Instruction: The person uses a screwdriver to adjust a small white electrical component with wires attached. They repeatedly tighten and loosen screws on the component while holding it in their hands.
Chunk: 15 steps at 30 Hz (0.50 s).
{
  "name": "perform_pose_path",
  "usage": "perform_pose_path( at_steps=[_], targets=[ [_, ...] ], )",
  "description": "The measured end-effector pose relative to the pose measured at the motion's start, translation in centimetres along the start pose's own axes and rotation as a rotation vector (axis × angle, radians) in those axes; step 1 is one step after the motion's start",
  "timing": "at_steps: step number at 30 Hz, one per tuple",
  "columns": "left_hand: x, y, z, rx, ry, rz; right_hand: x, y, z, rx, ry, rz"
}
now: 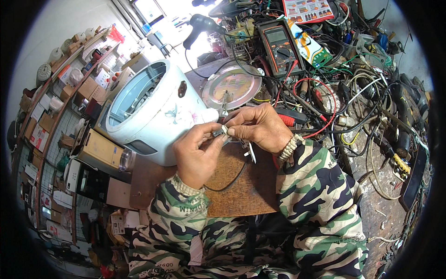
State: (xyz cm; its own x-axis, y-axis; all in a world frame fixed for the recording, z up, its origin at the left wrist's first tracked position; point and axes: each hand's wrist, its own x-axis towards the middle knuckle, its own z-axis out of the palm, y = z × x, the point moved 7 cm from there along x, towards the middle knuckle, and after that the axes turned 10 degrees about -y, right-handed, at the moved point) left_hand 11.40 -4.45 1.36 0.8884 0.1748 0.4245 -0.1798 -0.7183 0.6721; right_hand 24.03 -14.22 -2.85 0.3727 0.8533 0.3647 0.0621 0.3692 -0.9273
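Note:
Fingertips of my left hand (197, 152) and my right hand (261, 126) meet in a pinch above the wooden board. Between them is a small white part (225, 129) with a greyish metal piece beside it; its exact kind is too small to make out. Below my right fingers hangs a thin white strip (251, 152), partly hidden by the hand. A dark cable (231, 180) curves over the board underneath. Left of my hands, a white appliance housing (162, 109) with a floral print leans tilted. Just beyond them rests a round metal plate (232, 88).
A multimeter (280, 49) lies at the back, its red lead (333, 100) looping rightward. Tangled cables and tools crowd the right of the wooden board (253, 190). A dark hair-dryer-shaped tool (202, 28) is at the back. Shelves with boxes (92, 89) line the left.

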Motion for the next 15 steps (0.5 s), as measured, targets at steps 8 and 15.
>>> perform_pose_path(
  at_steps=[8, 15],
  targets=[
    [0.46, -0.88, 0.09, -0.324, -0.051, -0.088, 0.03, -0.28, 0.23, -0.039, -0.024, -0.012],
    [0.41, -1.15, 0.39, -0.347, -0.047, -0.095, 0.00, -0.18, 0.21, 0.014, -0.013, 0.002]
  ],
)
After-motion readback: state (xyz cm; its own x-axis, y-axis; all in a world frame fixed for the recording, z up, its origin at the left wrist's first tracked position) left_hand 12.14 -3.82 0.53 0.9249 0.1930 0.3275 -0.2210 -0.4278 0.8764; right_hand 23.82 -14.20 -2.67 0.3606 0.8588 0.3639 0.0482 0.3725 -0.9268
